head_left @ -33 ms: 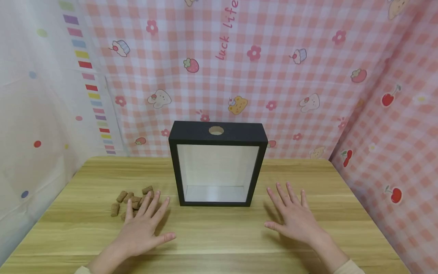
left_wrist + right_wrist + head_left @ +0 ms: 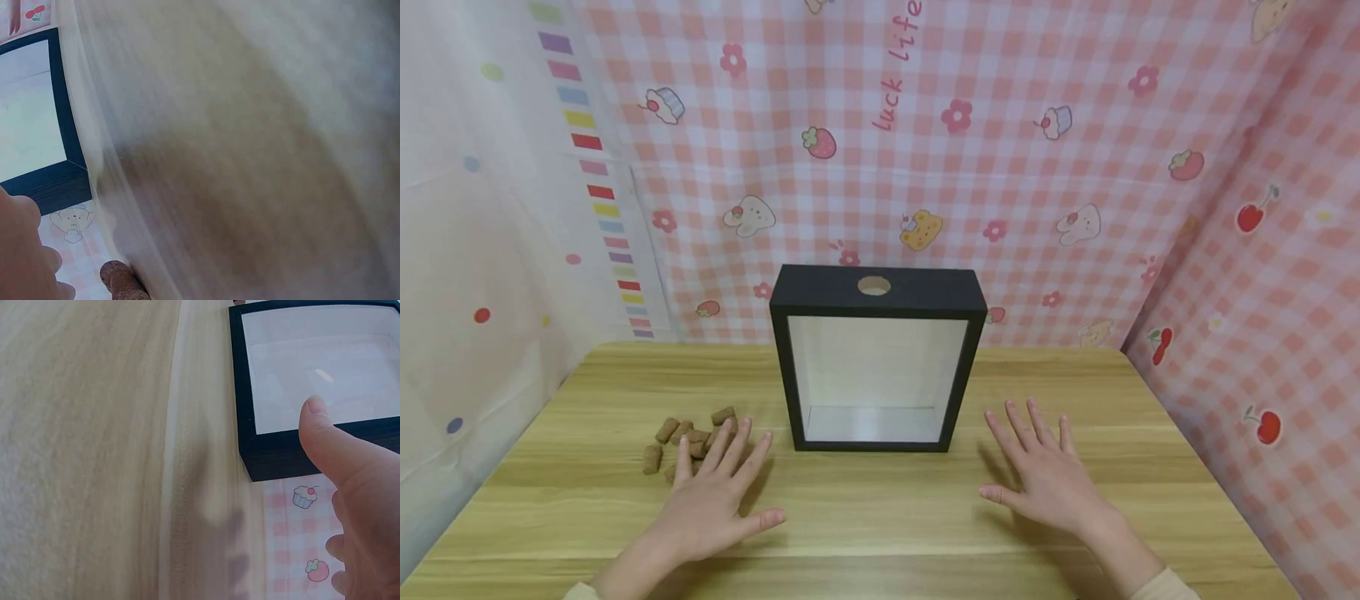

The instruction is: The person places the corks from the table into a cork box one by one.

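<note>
Head: corks (image 2: pixel 697 437) near left fingers (image 2: pixel 752 461)

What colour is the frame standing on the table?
The frame is black; it shows best in the head view.

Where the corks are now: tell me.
In the head view, the corks lie on the table left of the black frame, partly behind the left grip.

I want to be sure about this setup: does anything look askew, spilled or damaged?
Nothing clearly stands out. The black rectangular box with a white interior stands upright, without visible damage. The small brown cork cylinders lie loosely grouped to its left, partly hidden by the bare left hand.
</note>
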The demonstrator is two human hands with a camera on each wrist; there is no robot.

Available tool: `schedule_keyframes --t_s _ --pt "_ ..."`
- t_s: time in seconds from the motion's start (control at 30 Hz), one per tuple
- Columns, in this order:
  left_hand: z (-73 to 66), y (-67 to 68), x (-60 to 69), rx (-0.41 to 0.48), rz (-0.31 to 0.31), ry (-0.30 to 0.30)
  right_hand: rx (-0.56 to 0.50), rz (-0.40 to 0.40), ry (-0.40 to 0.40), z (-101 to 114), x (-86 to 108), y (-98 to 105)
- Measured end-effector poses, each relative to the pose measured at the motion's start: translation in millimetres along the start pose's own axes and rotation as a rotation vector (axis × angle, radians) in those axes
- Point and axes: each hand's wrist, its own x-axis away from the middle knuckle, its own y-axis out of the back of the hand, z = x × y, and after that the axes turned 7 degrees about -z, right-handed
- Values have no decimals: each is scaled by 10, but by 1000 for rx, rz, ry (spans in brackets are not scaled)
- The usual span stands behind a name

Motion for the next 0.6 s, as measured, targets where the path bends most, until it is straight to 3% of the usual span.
schedule_keyframes --t_s 0.27,0.6 --pt "-7 -3 17 14 -7 -7 -12 16 -6 -2 -9 -40" --pt "0 -24 11 -7 -49 -16 -40 -66 15 2 23 -111"
